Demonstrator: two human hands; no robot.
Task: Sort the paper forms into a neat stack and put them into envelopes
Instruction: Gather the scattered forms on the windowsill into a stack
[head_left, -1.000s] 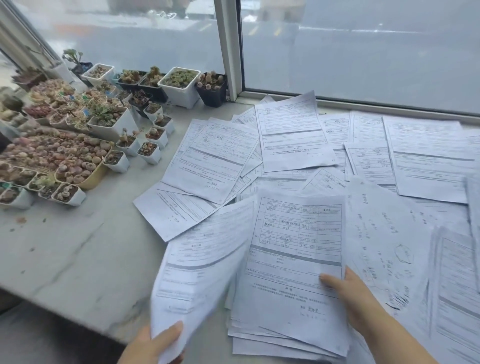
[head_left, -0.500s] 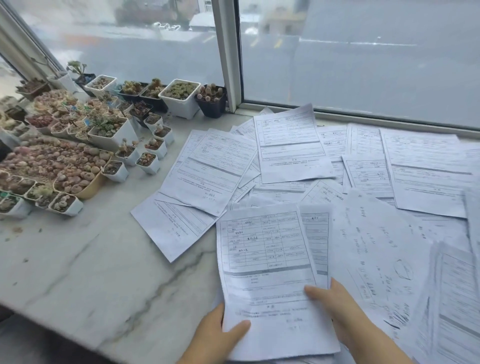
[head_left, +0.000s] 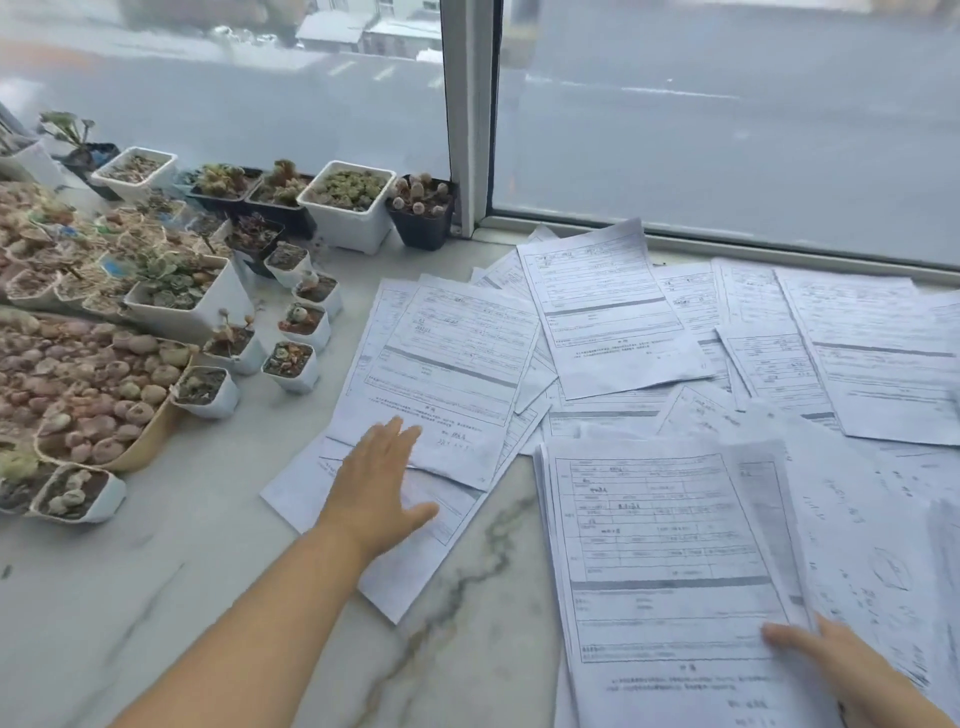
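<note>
Printed paper forms lie scattered over the marble sill. A small stack of forms (head_left: 670, 561) lies at the front right, and my right hand (head_left: 852, 670) rests flat on its lower right corner with straight fingers. My left hand (head_left: 376, 483) is stretched out to the left, fingers spread and flat on two overlapping loose forms (head_left: 447, 364). More loose forms (head_left: 608, 306) spread toward the window and off to the right (head_left: 872, 353). No envelope is in view.
Many small pots of succulents (head_left: 348, 208) crowd the left and back left of the marble sill (head_left: 156, 571). A tan bowl of pebble-like plants (head_left: 88, 395) stands at the left. The window frame (head_left: 467, 114) rises behind the papers.
My left hand let go of the stack's lower left edge and reached left onto the loose forms. The stack now lies flat under my right hand.
</note>
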